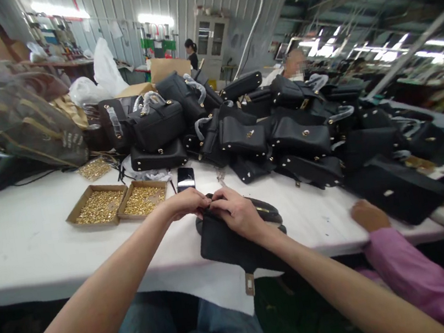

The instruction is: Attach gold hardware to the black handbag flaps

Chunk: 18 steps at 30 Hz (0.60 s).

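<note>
Close work, easily spoiled

The bag [268,211] sits on the near part of the table [31,256], right in front of me, its flap [223,242] turned down toward me. My left hand [189,202] and right hand [236,213] are together at the bag's far left edge, fingertips of both pinched on it. They hide the spot between them, so I cannot tell whether a small part is caught there.

The flap worries me most. Its near end, with the clasp [249,283], hangs past the table's near edge, above my jeans [224,322]. If my knee or forearm caught it, the whole bag could twist in my grip or slide toward my lap. My right wrist lies over the flap too, so pressing hard might crease it.

With my fingers crowded so close, anything tiny between them could pop loose. To the left, the trays [72,218] of gold fittings [100,207] stand open; a sweep of my left forearm could tip one and scatter it, maybe against the phone [185,177].

On the right, a co-worker's hand [369,215] rests on the table; my elbow swinging wide might knock that pink sleeve [412,266].
</note>
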{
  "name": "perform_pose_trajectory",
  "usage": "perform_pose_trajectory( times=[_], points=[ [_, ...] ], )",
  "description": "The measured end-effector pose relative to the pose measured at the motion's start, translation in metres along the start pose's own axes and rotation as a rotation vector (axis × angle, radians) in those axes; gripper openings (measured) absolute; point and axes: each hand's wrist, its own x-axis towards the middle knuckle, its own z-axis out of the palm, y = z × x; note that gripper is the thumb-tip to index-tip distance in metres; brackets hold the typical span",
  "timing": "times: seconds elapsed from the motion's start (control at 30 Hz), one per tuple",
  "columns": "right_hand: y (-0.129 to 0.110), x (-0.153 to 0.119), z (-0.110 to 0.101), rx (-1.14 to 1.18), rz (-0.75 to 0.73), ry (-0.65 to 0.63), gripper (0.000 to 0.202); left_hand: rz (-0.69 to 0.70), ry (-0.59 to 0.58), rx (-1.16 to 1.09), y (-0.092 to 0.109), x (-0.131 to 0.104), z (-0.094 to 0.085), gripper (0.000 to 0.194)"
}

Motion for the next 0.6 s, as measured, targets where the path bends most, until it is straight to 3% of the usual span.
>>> perform_pose_trajectory(
  times=[0.37,0.6],
  points=[
    [-0.003,0.001,0.009,-0.023,0.038,-0.017,0.012,0.038,0.025,-0.167,-0.023,0.008,-0.003,0.023],
    [-0.006,-0.003,0.014,-0.125,-0.019,-0.031,0.022,0.046,0.016,-0.205,-0.033,0.007,-0.004,0.037]
  ],
)
